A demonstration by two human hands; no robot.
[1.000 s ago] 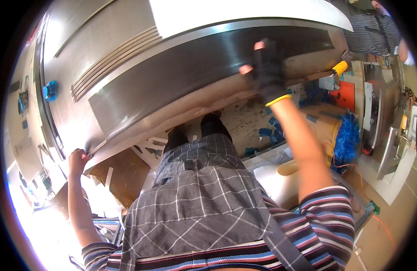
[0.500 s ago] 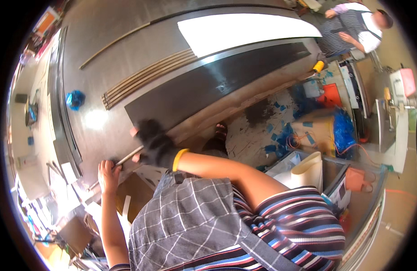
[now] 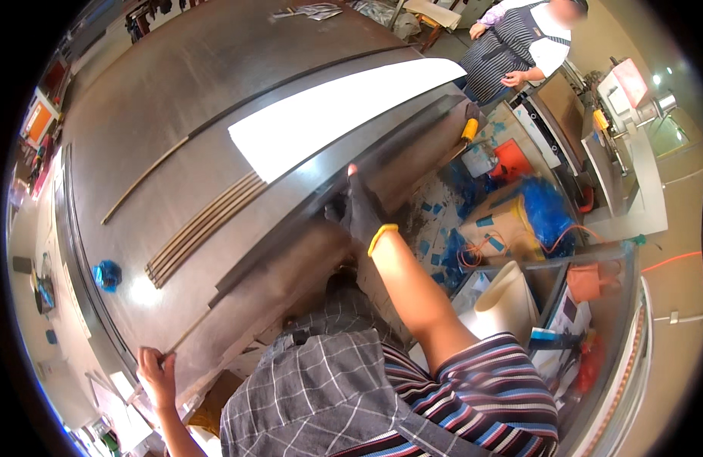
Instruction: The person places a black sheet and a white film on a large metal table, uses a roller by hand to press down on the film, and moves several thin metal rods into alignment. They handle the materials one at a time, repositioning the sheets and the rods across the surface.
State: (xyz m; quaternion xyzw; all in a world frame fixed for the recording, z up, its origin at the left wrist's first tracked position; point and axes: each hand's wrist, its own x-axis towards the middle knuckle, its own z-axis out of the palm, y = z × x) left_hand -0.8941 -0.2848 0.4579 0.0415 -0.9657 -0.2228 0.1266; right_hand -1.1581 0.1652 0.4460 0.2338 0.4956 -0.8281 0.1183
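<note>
Near the front left corner of the table, my bare left hand (image 3: 157, 375) pinches the end of a thin rod (image 3: 190, 329). The rod runs up to the near left end of a long dark strip of sheet (image 3: 264, 257), which lies along the table's front edge. My right hand (image 3: 359, 207), in a dark glove with a bare fingertip showing, rests on the middle of that strip. Its fingers look stretched and apart, partly blurred. Beyond the strip lie several brown rods (image 3: 207, 228) side by side, their far ends meeting a large white sheet (image 3: 329, 118).
Another long thin rod (image 3: 150, 175) lies farther back on the table (image 3: 138, 114). A blue plastic bundle (image 3: 107, 276) sits at the left. To the right stand a cardboard box (image 3: 496, 217) with blue plastic and a yellow-handled tool (image 3: 469, 129). A person (image 3: 511, 53) stands at the far right.
My right hand has moved from near the left hand to the strip's middle, farther right. The dark sheet now looks narrower, its near side turned over. The view has shifted.
</note>
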